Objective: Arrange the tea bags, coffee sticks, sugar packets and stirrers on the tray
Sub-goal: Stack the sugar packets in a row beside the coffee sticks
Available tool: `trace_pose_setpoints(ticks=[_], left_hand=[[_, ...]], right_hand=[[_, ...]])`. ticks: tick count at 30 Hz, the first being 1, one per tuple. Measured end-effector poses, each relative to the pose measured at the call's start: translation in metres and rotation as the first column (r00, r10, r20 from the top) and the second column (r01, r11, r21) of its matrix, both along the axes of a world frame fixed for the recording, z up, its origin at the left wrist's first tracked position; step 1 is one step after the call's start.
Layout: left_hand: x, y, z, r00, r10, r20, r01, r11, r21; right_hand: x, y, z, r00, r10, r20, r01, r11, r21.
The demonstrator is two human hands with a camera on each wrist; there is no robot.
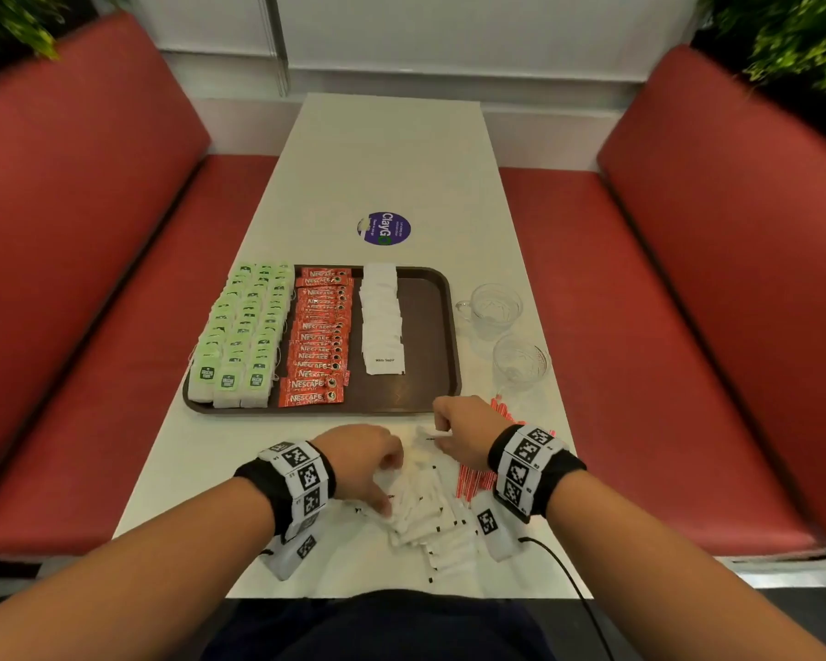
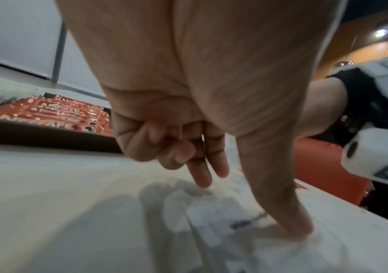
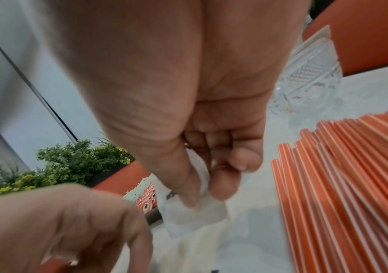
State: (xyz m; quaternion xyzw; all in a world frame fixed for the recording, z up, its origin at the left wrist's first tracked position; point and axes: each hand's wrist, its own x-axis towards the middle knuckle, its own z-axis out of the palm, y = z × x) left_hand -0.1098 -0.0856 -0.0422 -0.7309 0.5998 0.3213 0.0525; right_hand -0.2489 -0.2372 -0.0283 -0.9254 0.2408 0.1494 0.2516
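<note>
A brown tray (image 1: 425, 326) holds rows of green tea bags (image 1: 244, 336), red coffee sticks (image 1: 318, 336) and a column of white sugar packets (image 1: 381, 322). A loose pile of sugar packets (image 1: 425, 512) lies on the table in front of it. My left hand (image 1: 368, 465) is over the pile, and its thumb (image 2: 288, 212) presses down on one packet (image 2: 223, 216). Two of its fingers point down and the others are curled. My right hand (image 1: 459, 431) pinches a sugar packet (image 3: 195, 216) between thumb and forefinger just above the table. Red stirrers (image 3: 340, 175) lie fanned out under my right wrist.
Two clear glass cups (image 1: 494, 305) (image 1: 520, 360) stand to the right of the tray, one close to the stirrers (image 1: 473, 481). A round purple sticker (image 1: 383, 229) is on the table beyond the tray. Red bench seats flank the narrow white table (image 1: 392, 150).
</note>
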Motion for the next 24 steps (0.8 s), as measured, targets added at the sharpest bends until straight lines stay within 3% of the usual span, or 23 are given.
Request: trace_pose_setpoints(ticks=[5,14,17,24], left_hand=[[-0.006,0.006,-0.004,1.000,-0.017,-0.003,0.017,1.000,0.019],[0.007,-0.002,0.003,0.998,0.039,0.044,-0.042,0.998,0.052],[0.017,-0.007,0.014,0.998,0.044,0.035,-0.044,0.999,-0.014],[0.050,-0.022,0.033,0.976,0.169,-0.135,-0.199,0.948,-0.249]], right_hand=[[-0.001,0.002,0.004,1.000,-0.013,-0.008,0.013,1.000,0.016],[0.006,0.006,-0.001,0.998,-0.057,0.018,0.052,0.979,0.196],[0.011,0.007,0.001,0.992,-0.049,0.119,0.027,0.984,0.177],[0.036,-0.004,0.002,0.950,-0.031,0.310,-0.030,0.981,0.190]])
